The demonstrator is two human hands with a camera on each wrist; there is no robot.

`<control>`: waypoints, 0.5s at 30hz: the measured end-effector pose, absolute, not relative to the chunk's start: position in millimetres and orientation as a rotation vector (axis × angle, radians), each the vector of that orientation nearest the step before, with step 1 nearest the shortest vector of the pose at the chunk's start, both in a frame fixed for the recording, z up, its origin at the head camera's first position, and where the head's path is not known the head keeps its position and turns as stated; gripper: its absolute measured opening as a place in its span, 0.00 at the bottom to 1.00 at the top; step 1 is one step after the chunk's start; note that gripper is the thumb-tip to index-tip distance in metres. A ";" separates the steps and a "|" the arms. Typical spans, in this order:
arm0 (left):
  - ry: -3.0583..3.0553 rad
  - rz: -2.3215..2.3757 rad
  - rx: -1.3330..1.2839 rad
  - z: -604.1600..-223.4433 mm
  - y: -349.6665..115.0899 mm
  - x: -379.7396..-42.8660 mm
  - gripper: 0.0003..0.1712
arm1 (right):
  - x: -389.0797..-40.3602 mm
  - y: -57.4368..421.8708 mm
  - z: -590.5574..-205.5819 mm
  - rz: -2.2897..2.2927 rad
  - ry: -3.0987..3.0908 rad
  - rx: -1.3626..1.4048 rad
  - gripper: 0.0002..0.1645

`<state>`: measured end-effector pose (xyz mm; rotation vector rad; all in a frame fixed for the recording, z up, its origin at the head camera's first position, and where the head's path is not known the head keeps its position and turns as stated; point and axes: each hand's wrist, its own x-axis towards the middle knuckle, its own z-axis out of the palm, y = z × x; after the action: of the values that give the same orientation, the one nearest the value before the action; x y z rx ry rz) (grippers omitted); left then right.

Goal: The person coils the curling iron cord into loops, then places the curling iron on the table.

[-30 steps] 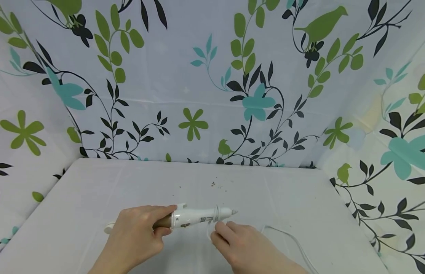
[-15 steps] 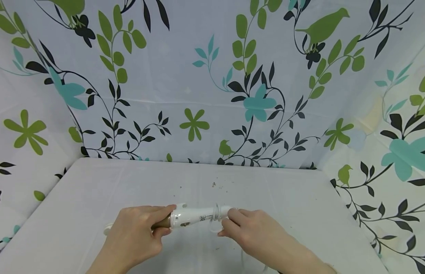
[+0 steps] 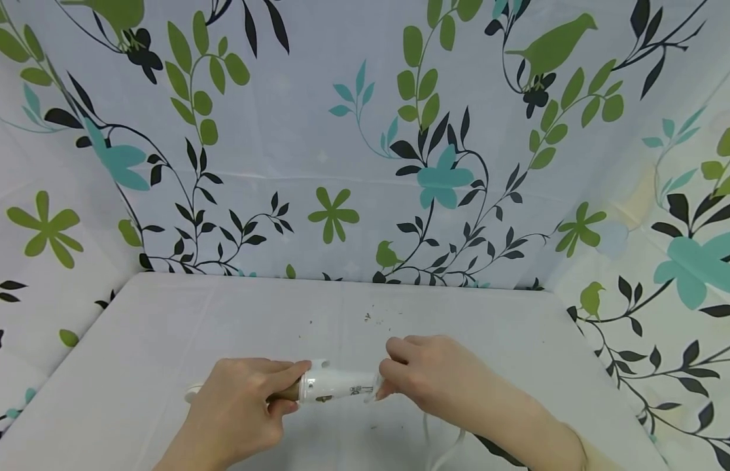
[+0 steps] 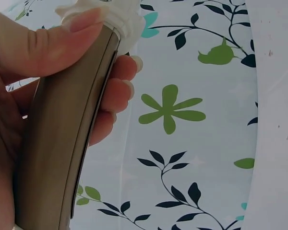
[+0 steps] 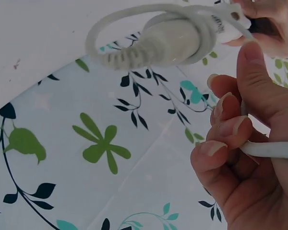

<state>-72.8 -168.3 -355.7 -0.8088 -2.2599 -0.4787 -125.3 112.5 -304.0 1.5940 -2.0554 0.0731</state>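
Observation:
My left hand (image 3: pixel 241 399) grips the bronze barrel (image 4: pixel 67 124) of what looks like a curling iron, thumb on one side and fingers curled round the other. Its white handle (image 3: pixel 335 386) points right, held above the table. A white cord (image 5: pixel 273 149) leaves the ribbed end of the handle and loops round it, as the right wrist view shows. My right hand (image 3: pixel 435 376) is at the handle's end, fingers curled round the cord. In the head view that hand hides the handle's tip. The rest of the cord hangs below the right wrist.
Beneath the hands lies a white table (image 3: pixel 271 314) with a few small brown specks (image 3: pixel 367 317) near its back. Cloth (image 3: pixel 271 131) printed with leaves and birds stands behind it and at both sides.
My right hand has moved from below the handle's tip up to and over its end, carrying the cord. The left hand and the curling iron have shifted only slightly.

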 end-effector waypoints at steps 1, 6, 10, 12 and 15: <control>-2.256 -0.485 -0.815 -355.6 -168.3 -72.5 0.29 | -128.3 112.4 -302.9 0.072 -2.055 1.586 0.18; -2.231 -0.523 -0.847 -355.4 -169.0 -71.1 0.29 | -140.8 115.4 -302.6 0.061 -2.099 1.607 0.15; -2.221 -0.545 -0.871 -355.0 -169.8 -70.3 0.30 | -145.7 118.3 -305.0 0.121 -2.184 1.646 0.16; -2.213 -0.553 -0.887 -354.9 -170.3 -70.2 0.30 | -147.7 118.6 -306.3 0.150 -2.216 1.653 0.19; -2.182 -0.575 -0.920 -355.2 -171.0 -70.3 0.30 | -151.1 117.5 -308.9 0.192 -2.232 1.674 0.19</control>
<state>-70.3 -171.0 -355.2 -0.9199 -2.1823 -0.5753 -151.1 117.5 -308.9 1.6745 -2.2320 0.1917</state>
